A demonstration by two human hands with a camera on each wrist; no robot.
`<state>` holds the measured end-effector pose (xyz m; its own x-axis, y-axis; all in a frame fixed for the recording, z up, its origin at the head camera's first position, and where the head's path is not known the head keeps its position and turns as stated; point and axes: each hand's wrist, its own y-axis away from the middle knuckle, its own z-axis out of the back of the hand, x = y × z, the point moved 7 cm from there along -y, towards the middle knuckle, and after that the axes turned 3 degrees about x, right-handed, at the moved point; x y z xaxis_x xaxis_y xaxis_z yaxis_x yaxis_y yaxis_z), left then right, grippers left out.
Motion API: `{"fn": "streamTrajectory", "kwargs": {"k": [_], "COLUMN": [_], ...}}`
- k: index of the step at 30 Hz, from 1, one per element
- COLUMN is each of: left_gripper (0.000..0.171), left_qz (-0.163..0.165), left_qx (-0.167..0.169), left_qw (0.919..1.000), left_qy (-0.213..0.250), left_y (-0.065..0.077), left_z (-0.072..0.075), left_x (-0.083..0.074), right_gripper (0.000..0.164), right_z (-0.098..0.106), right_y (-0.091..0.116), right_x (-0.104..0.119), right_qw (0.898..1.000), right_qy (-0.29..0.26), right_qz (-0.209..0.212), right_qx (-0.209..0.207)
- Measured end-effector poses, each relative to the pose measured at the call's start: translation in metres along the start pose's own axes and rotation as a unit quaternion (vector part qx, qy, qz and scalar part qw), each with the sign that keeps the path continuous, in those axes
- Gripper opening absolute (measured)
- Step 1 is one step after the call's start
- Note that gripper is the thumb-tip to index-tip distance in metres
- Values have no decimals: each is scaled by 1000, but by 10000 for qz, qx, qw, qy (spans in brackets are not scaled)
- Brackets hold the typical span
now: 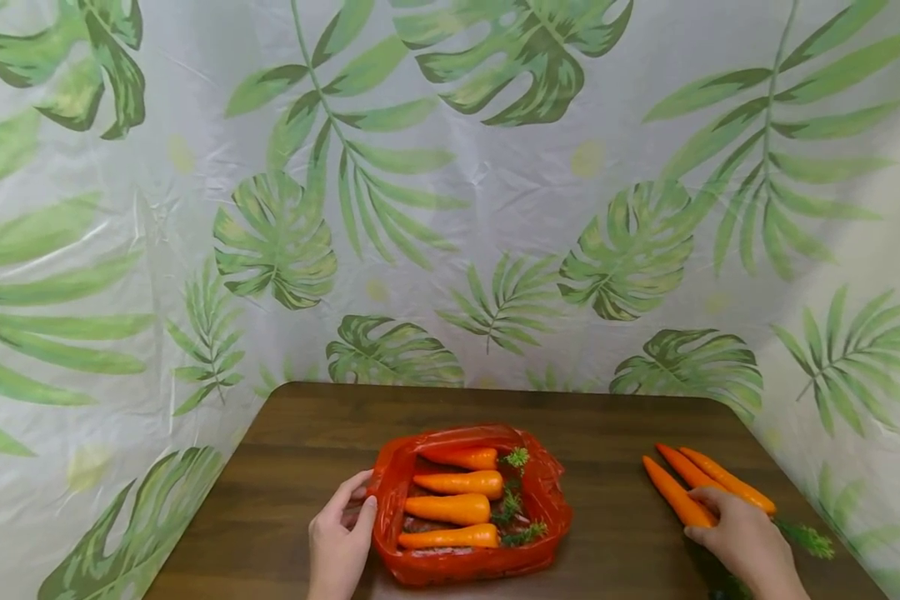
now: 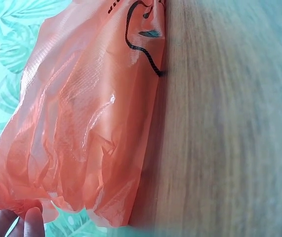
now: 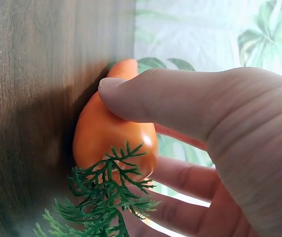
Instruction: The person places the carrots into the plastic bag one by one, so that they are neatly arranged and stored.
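A red plastic bag (image 1: 405, 569) lies open on the table, its rim spread wide. Inside it several orange carrots (image 1: 450, 508) with green tops lie side by side, tips to the left. My left hand (image 1: 337, 537) pinches the left edge of the bag; the left wrist view shows fingertips (image 2: 32, 222) at the gathered film. At the right of the table, my right hand (image 1: 746, 529) grips the nearest carrot (image 1: 675, 492) of a group of three. In the right wrist view my thumb lies across that carrot (image 3: 111, 133), with the other fingers behind it.
Two more carrots (image 1: 727, 482) lie close beyond the right hand, with a green top (image 1: 806, 537) sticking out to the right. The dark wooden table (image 1: 307, 433) ends at a leaf-patterned curtain (image 1: 495, 208) behind.
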<state>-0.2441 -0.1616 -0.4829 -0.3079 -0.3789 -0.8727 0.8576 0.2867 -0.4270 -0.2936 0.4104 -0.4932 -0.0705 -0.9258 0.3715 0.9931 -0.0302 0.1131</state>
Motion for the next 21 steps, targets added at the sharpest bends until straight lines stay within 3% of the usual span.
{"fn": "streamTrajectory", "kwargs": {"k": [5,10,21], "left_gripper": [37,37,36], "left_qz": [-16,-73,-60], "left_qx": [-67,-106,-63], "left_qw": [9999,9999,10000], "left_qy": [-75,-29,17], "left_y": [0,-1,0], "left_z": [1,3,3], "left_x": [-1,-4,-2], "right_gripper": [75,60,49], "right_z": [-1,4,13], "right_y": [0,1,8], "right_x": [0,7,13], "right_qw": [9999,9975,9898], "right_qy": [69,136,-214], "right_qz": [80,390,558], "right_qx": [-27,-569,-1295]}}
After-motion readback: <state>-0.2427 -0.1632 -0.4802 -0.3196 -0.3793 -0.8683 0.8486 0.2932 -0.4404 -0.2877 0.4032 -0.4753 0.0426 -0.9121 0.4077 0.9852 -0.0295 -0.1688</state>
